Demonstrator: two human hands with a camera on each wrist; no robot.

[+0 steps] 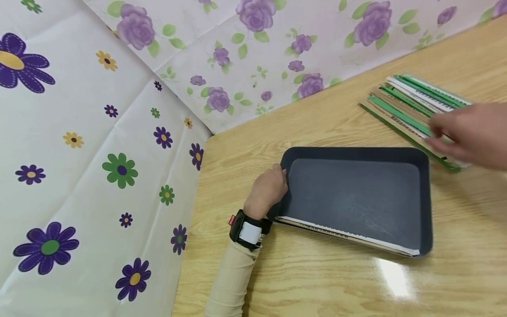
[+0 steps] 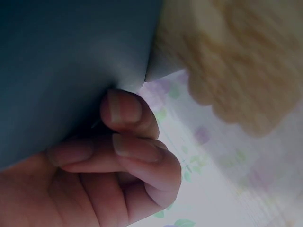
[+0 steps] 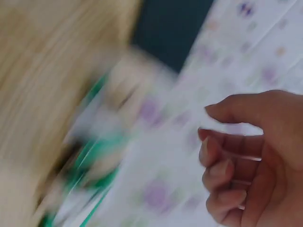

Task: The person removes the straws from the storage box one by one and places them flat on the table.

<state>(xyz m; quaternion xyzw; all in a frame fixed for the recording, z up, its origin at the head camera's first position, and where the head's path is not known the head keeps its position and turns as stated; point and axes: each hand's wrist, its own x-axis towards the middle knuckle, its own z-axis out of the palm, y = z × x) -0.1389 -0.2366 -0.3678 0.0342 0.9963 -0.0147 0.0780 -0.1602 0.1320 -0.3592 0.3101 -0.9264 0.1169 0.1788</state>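
A dark grey rectangular tray (image 1: 356, 193) lies on the wooden table. My left hand (image 1: 268, 189) grips its left wall; in the left wrist view, curled fingers (image 2: 137, 151) sit against the dark side. Along the tray's near wall stands a thin white and brown item like a book (image 1: 348, 235), edge up, with small dark lettering. My right hand (image 1: 475, 136) is over the near right end of a row of thin green, white and brown books (image 1: 416, 105). In the right wrist view its fingers (image 3: 220, 170) are loosely bent, thumb apart, with nothing between them.
The wooden table (image 1: 233, 154) meets a wall cover with purple roses (image 1: 253, 53) at the back. A white cover with printed flowers (image 1: 91, 198) hangs at the left. The row of books lies behind and right of the tray.
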